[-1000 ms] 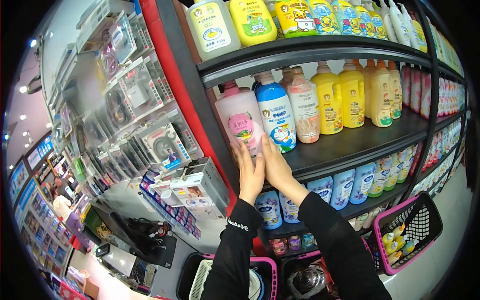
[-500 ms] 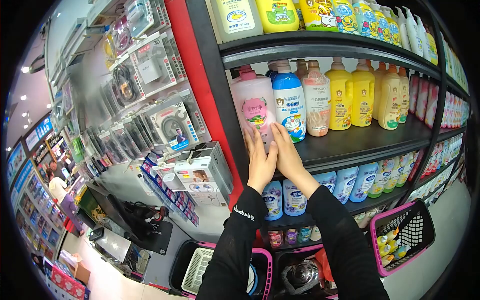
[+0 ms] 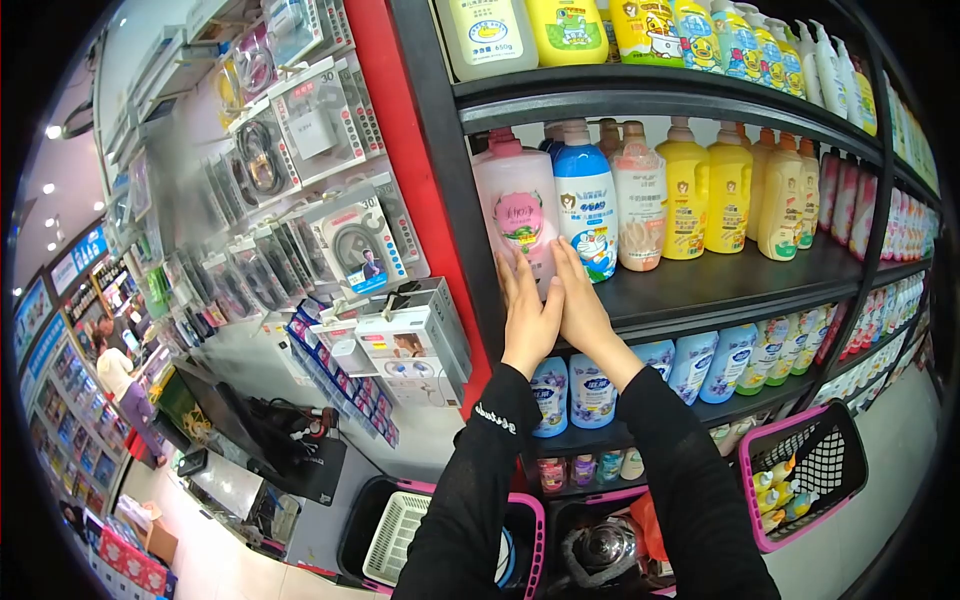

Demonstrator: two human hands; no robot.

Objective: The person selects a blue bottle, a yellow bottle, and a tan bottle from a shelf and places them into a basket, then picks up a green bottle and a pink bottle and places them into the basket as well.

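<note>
A large pink pump bottle (image 3: 514, 200) stands upright at the left end of the middle shelf (image 3: 700, 280). Against its lower front lies my left hand (image 3: 530, 318), fingers stretched upward and apart. My right hand (image 3: 586, 308) touches the bottle's lower right side with extended fingers. The thumbs are close together, and neither hand is wrapped round the bottle. Beside it stands a blue and white bottle (image 3: 585, 205), followed by a pale pink and white one (image 3: 641, 205) and yellow bottles (image 3: 683, 195).
Packaged cables and chargers (image 3: 365, 245) hang on the left wall. Light blue bottles (image 3: 592, 392) stand on the shelf below. A pink-rimmed basket (image 3: 758, 530) is on the floor at the right, and more baskets lie below my arms. Two people are far left.
The view has shifted slightly, so the left shelf end appears a little further right. Both hands stay against the pink bottle with almost the same pose.
</note>
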